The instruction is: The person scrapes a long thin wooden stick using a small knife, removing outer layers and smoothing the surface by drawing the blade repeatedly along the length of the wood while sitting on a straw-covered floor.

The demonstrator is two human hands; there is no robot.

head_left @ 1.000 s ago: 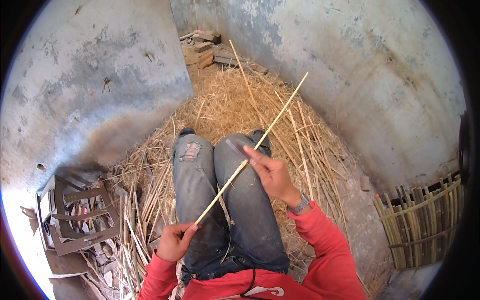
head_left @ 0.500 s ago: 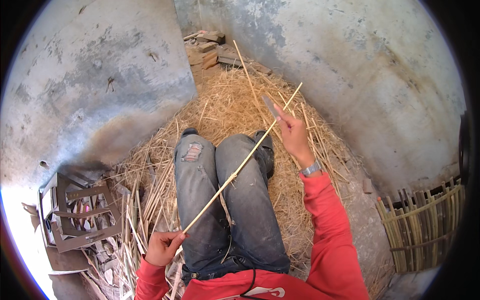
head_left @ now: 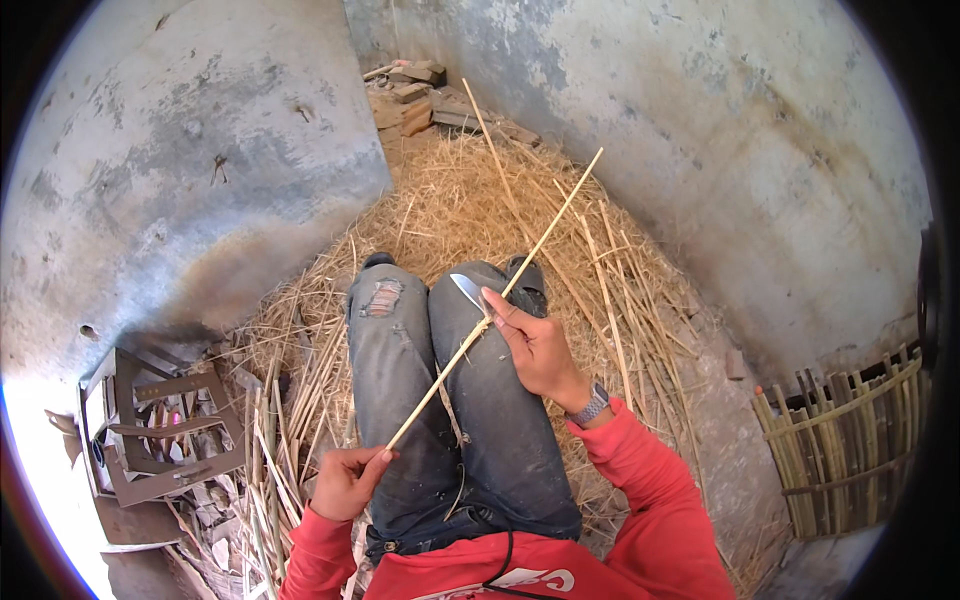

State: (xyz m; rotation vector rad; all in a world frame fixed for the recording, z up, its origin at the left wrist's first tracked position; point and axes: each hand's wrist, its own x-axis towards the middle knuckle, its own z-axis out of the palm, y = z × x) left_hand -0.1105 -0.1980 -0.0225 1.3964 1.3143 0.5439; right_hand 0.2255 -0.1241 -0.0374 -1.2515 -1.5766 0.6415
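Observation:
A long, thin bamboo strip (head_left: pixel 440 380) slants across my lap, from the lower left up to the far right. Its near end is pinched between the thumb and fingers of my left hand (head_left: pixel 350 480), beside my left thigh. Over my right knee, my right hand (head_left: pixel 535 350) is closed round a knife whose handle its fingers hide. The knife's blade (head_left: pixel 466 288) points up and left, close against the strip. Small curled shavings (head_left: pixel 483 325) cling to the strip just by the knife.
Straw-like shavings (head_left: pixel 450 200) cover the floor ahead. Loose bamboo strips (head_left: pixel 275 450) lie left of my legs, with more to the right. A broken brown frame (head_left: pixel 180 440) stands at left, a bamboo slat basket (head_left: pixel 845 440) at right. Bricks (head_left: pixel 410 95) sit by the far wall.
My right hand and the knife have moved toward me along the strip, from beyond my knee to over it. My left hand has shifted slightly right and forward.

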